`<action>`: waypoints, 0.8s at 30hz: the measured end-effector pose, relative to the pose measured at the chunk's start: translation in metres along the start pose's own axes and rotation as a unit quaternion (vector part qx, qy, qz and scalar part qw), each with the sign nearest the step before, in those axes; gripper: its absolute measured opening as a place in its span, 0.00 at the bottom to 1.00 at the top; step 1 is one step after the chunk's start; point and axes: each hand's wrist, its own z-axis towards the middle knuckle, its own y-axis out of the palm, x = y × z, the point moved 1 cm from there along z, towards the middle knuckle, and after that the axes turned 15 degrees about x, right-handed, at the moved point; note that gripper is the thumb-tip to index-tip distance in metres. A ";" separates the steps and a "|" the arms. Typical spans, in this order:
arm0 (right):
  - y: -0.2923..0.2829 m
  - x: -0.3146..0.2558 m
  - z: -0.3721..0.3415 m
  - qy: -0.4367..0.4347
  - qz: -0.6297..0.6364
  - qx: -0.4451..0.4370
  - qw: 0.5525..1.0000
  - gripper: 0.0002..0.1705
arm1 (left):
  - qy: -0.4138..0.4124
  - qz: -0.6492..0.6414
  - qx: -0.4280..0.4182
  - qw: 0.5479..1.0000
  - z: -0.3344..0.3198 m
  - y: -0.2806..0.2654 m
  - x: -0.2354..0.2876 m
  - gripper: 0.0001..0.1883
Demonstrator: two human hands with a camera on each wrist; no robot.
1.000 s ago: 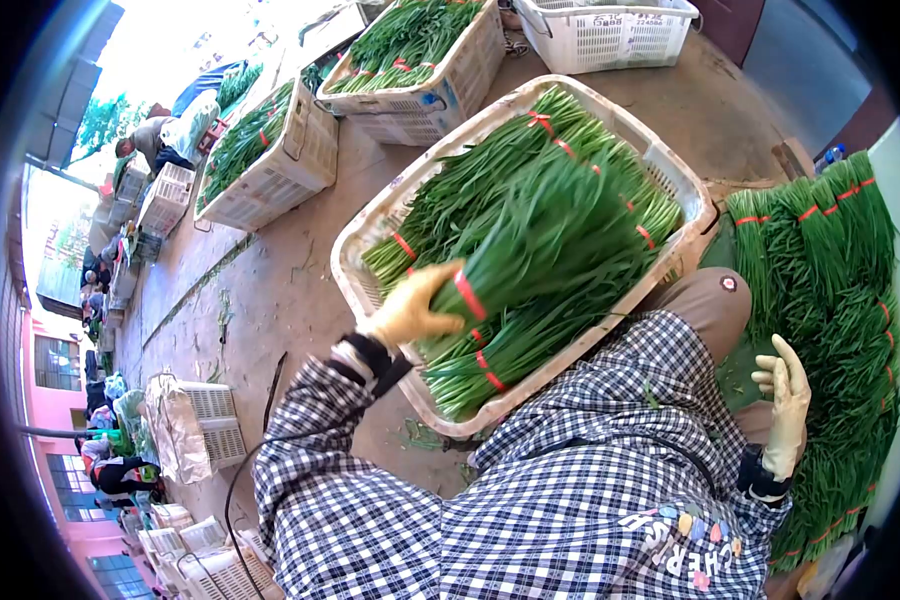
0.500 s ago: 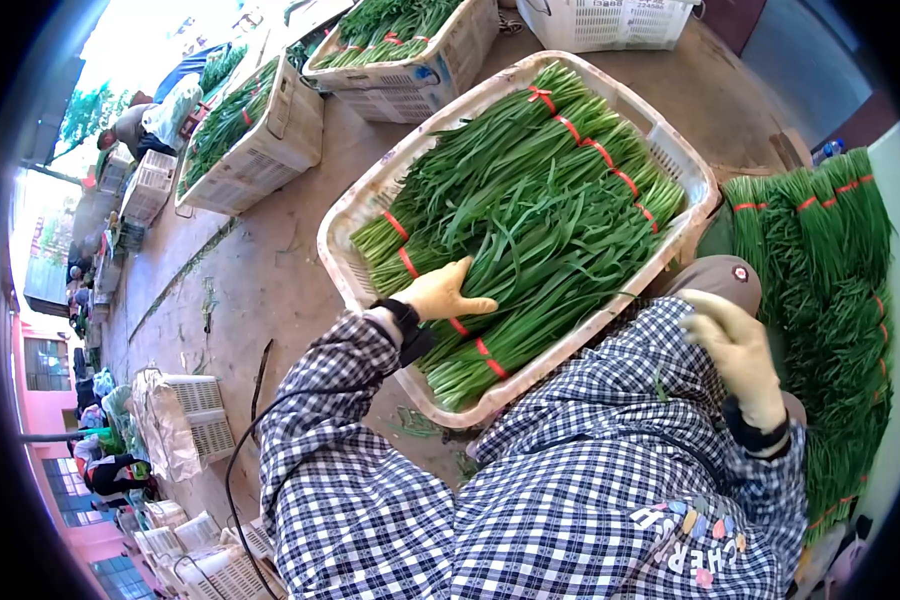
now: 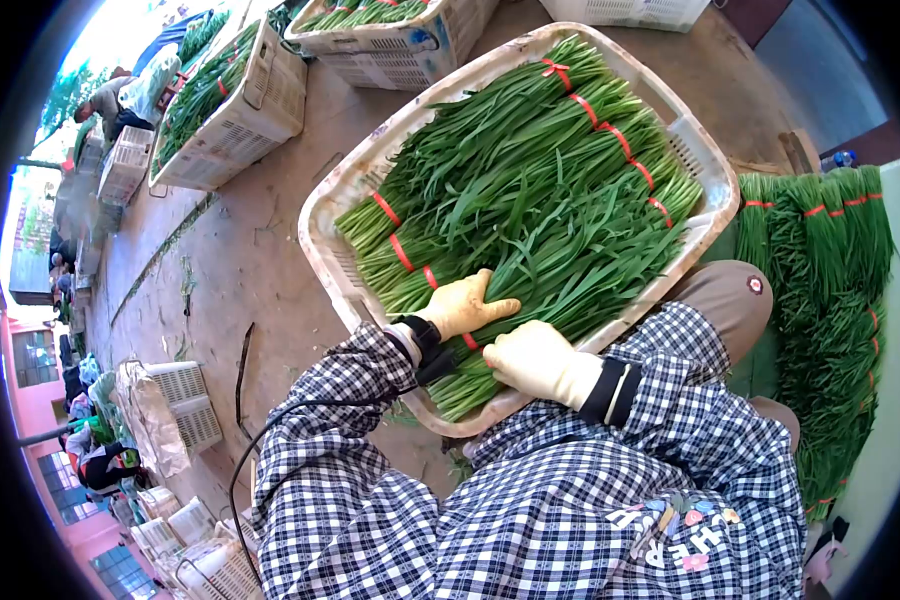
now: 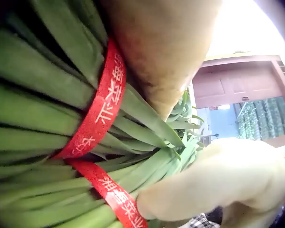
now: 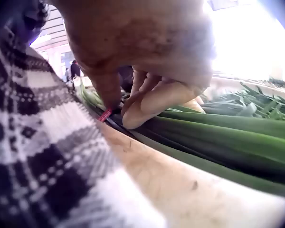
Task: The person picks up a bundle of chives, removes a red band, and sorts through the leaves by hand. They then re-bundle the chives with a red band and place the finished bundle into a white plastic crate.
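Bundles of garlic chives [image 3: 530, 190] tied with red bands lie in layers in a white plastic crate [image 3: 313, 222] before the person's knees. The gloved left hand [image 3: 467, 306] rests on the near-left bundles, fingers down among the leaves and thumb extended to the right. Printed red bands [image 4: 97, 118] lie right beside it in the left wrist view. Close beside it, the gloved right hand [image 3: 538, 360] pinches leaves of the nearest bundle [image 3: 462, 388] between curled fingers and thumb, just inside the crate's near rim [image 5: 194, 183]. The palm hides part of that bundle's band.
More banded chives [image 3: 835, 300] are piled at the right by a pale wall. Filled crates [image 3: 235, 110] stand at the back left, and another white crate [image 3: 635, 10] at the top. A dark cord [image 3: 238, 460] runs from the left sleeve. People work far left.
The left hand laid its bundle in the crate, let go and stayed on the pile. The right hand came from beside the right knee to the nearest bundle. The view has shifted slightly.
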 end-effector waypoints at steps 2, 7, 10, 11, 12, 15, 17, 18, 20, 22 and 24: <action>0.008 -0.005 0.004 -0.061 -0.055 -0.008 0.997 0.06 | -0.004 -0.002 0.001 1.000 0.000 -0.001 0.003 0.43; 0.008 -0.002 0.001 -0.035 0.014 -0.020 0.999 0.10 | 0.002 -0.028 0.010 1.000 -0.003 -0.003 0.007 0.40; 0.015 0.006 0.000 0.043 0.041 0.009 0.998 0.11 | -0.005 -0.025 0.006 1.000 -0.003 -0.003 0.008 0.40; 0.011 0.009 -0.001 0.070 0.088 0.014 0.994 0.12 | -0.008 -0.020 0.003 1.000 -0.003 -0.004 0.009 0.40; 0.008 0.013 -0.003 0.096 0.134 0.019 0.986 0.12 | -0.014 -0.010 0.002 1.000 -0.003 -0.006 0.012 0.36; -0.013 0.018 -0.006 0.128 0.209 0.022 0.969 0.13 | 0.003 -0.007 0.022 1.000 -0.003 0.001 0.004 0.39; -0.031 0.028 -0.016 0.109 0.263 0.082 0.955 0.12 | 0.018 -0.030 0.018 0.999 0.000 0.002 0.002 0.39; -0.048 0.038 -0.027 0.155 0.278 0.106 0.942 0.12 | 0.045 -0.029 0.040 0.998 0.003 0.009 -0.009 0.38; -0.075 0.047 -0.037 0.216 0.282 0.126 0.926 0.14 | 0.045 -0.024 0.039 0.998 -0.001 0.008 -0.009 0.37; -0.073 0.057 -0.039 0.214 0.217 0.113 0.946 0.13 | -0.008 -0.086 -0.024 0.996 0.003 -0.005 0.008 0.37; -0.053 0.048 -0.032 0.181 0.197 0.070 0.961 0.11 | 0.005 -0.032 -0.014 0.999 0.009 0.005 -0.007 0.39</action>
